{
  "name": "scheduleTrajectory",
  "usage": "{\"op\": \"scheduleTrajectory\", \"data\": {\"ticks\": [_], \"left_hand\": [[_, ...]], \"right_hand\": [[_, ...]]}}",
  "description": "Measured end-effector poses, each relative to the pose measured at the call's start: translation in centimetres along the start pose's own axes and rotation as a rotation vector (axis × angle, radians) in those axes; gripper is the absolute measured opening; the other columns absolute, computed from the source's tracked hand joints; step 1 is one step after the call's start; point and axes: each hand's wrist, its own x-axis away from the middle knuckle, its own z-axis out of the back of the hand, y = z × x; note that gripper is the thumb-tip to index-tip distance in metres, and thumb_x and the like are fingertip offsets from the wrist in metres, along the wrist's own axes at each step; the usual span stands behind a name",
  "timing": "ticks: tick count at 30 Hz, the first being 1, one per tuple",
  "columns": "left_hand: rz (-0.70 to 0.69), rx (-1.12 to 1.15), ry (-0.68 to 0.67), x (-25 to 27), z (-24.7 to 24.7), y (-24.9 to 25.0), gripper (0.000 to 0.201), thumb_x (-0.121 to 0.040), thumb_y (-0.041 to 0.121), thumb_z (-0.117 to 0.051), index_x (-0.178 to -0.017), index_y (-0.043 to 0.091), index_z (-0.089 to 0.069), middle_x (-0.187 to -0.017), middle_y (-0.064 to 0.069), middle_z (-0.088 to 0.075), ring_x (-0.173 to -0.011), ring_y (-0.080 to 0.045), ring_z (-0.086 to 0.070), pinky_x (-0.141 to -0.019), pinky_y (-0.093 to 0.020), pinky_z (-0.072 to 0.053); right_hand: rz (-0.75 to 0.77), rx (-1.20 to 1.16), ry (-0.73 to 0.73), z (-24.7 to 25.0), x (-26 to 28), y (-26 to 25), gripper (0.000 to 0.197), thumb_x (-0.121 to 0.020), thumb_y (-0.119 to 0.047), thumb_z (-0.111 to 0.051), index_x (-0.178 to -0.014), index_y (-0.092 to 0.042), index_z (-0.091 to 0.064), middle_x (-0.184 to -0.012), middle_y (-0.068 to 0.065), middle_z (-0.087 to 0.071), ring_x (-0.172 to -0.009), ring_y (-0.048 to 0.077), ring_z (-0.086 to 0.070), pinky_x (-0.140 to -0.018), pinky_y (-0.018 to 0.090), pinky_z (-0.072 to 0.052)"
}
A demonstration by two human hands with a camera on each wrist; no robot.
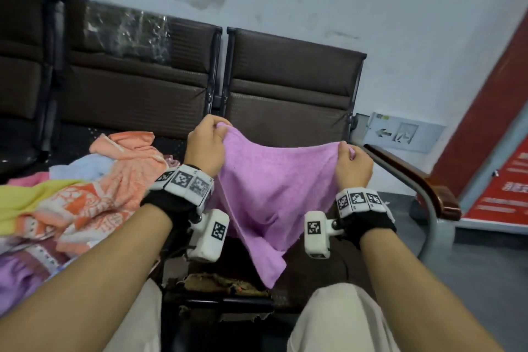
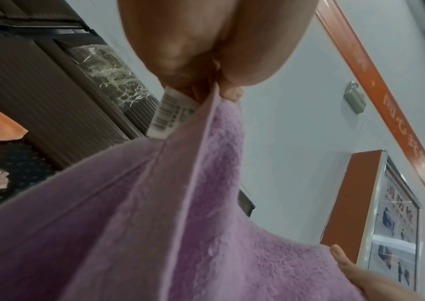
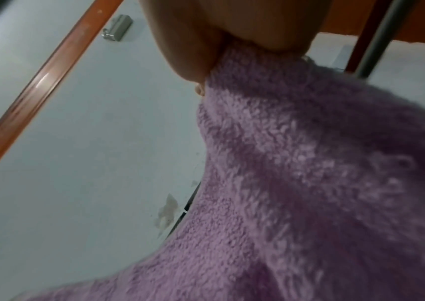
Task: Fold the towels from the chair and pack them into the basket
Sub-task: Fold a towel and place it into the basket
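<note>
A purple towel (image 1: 274, 180) hangs in the air between my two hands, above the brown seat in front of me. My left hand (image 1: 210, 140) pinches its upper left corner, where a white barcode label (image 2: 167, 114) sticks out below the fingers. My right hand (image 1: 351, 161) pinches the upper right corner, and the towel (image 3: 322, 183) fills most of the right wrist view. The cloth (image 2: 155, 224) sags between the corners and its lower end hangs down to a point. No basket is in view.
A heap of towels (image 1: 85, 188) in orange, yellow, blue, pink and purple lies on the seat to my left. Brown chair backs (image 1: 291, 80) line the wall. A wooden armrest (image 1: 414, 180) on a metal tube stands at the right, with a red sign (image 1: 503, 180) beyond it.
</note>
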Motion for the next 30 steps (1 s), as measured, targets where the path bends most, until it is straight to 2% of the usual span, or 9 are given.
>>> {"op": "scheduleTrajectory", "data": {"ticks": [4, 7, 10, 16, 20, 22, 25, 28, 30], "left_hand": [[0.002, 0.089, -0.009, -2.0, 2.0, 4.2, 0.017, -0.096, 0.013, -0.045, -0.095, 0.016, -0.061, -0.101, -0.006, -0.066, -0.098, -0.021, -0.059, -0.086, -0.027, -0.044], [-0.08, 0.157, 0.075, -3.5, 3.9, 6.6, 0.015, -0.096, 0.015, -0.047, -0.092, 0.021, -0.059, -0.088, 0.006, -0.064, -0.085, -0.011, -0.059, -0.073, -0.012, -0.044], [-0.089, 0.052, 0.179, -4.7, 5.5, 6.2, 0.015, -0.095, 0.015, -0.047, -0.093, 0.019, -0.061, -0.092, 0.0, -0.066, -0.088, -0.016, -0.059, -0.074, -0.02, -0.041], [-0.029, -0.073, 0.129, -4.2, 4.5, 1.7, 0.018, -0.092, 0.011, -0.049, -0.099, 0.01, -0.066, -0.101, -0.012, -0.069, -0.099, -0.028, -0.061, -0.082, -0.027, -0.041], [0.061, -0.055, 0.141, -4.7, 2.9, -1.2, 0.019, -0.093, 0.014, -0.051, -0.101, 0.011, -0.067, -0.102, -0.012, -0.07, -0.099, -0.027, -0.062, -0.083, -0.025, -0.042], [0.112, -0.05, 0.131, -4.9, 2.3, -2.9, 0.02, -0.093, 0.014, -0.05, -0.102, 0.01, -0.068, -0.104, -0.012, -0.069, -0.102, -0.027, -0.061, -0.088, -0.029, -0.044], [0.192, -0.021, 0.11, -4.9, 1.3, -5.5, 0.02, -0.092, 0.014, -0.051, -0.101, 0.01, -0.069, -0.106, -0.011, -0.069, -0.103, -0.027, -0.062, -0.095, -0.037, -0.048], [0.258, 0.057, 0.08, -4.2, -0.2, -7.2, 0.019, -0.09, 0.016, -0.051, -0.099, 0.014, -0.068, -0.102, -0.007, -0.069, -0.101, -0.023, -0.063, -0.094, -0.036, -0.049], [0.312, 0.139, 0.075, -3.3, -1.3, -8.0, 0.017, -0.09, 0.016, -0.052, -0.097, 0.017, -0.067, -0.098, -0.003, -0.068, -0.096, -0.018, -0.064, -0.09, -0.033, -0.05]], "right_hand": [[0.082, -0.095, -0.032, 1.6, -0.8, -4.2, 0.045, -0.09, -0.024, -0.051, -0.049, -0.023, -0.033, -0.05, -0.012, -0.036, -0.049, 0.005, -0.034, -0.056, 0.022, -0.035], [0.168, -0.132, 0.037, 3.2, -2.7, -7.4, 0.045, -0.09, -0.023, -0.052, -0.051, -0.019, -0.031, -0.049, -0.009, -0.032, -0.045, 0.005, -0.03, -0.044, 0.011, -0.029], [0.133, -0.112, 0.092, 4.6, -4.4, -8.4, 0.041, -0.092, -0.024, -0.052, -0.055, -0.016, -0.036, -0.053, -0.005, -0.033, -0.052, 0.01, -0.03, -0.053, 0.024, -0.029], [0.072, 0.034, 0.014, 3.5, -3.8, -5.8, 0.048, -0.093, -0.024, -0.055, -0.05, -0.015, -0.035, -0.05, -0.001, -0.035, -0.055, 0.017, -0.034, -0.063, 0.024, -0.031], [-0.052, 0.005, -0.031, 0.8, -3.7, -3.1, 0.046, -0.091, -0.023, -0.058, -0.05, -0.016, -0.037, -0.048, 0.001, -0.033, -0.051, 0.017, -0.032, -0.057, 0.021, -0.034], [-0.119, 0.003, -0.052, -0.3, -3.8, -1.7, 0.044, -0.089, -0.026, -0.06, -0.05, -0.015, -0.042, -0.048, -0.001, -0.037, -0.055, 0.018, -0.037, -0.064, 0.022, -0.035], [-0.193, -0.028, -0.08, -2.0, -3.7, 0.7, 0.041, -0.086, -0.027, -0.062, -0.051, -0.008, -0.052, -0.051, 0.001, -0.043, -0.061, 0.018, -0.041, -0.067, 0.026, -0.037], [-0.329, -0.08, -0.151, -3.7, -2.5, 2.8, 0.035, -0.084, -0.025, -0.065, -0.055, -0.007, -0.057, -0.065, 0.012, -0.05, -0.069, 0.02, -0.045, -0.071, 0.042, -0.046], [-0.448, -0.202, -0.196, -4.7, -1.3, 4.1, 0.022, -0.081, -0.014, -0.065, -0.063, -0.001, -0.063, -0.068, 0.01, -0.051, -0.068, 0.019, -0.045, -0.063, 0.039, -0.049]]}}
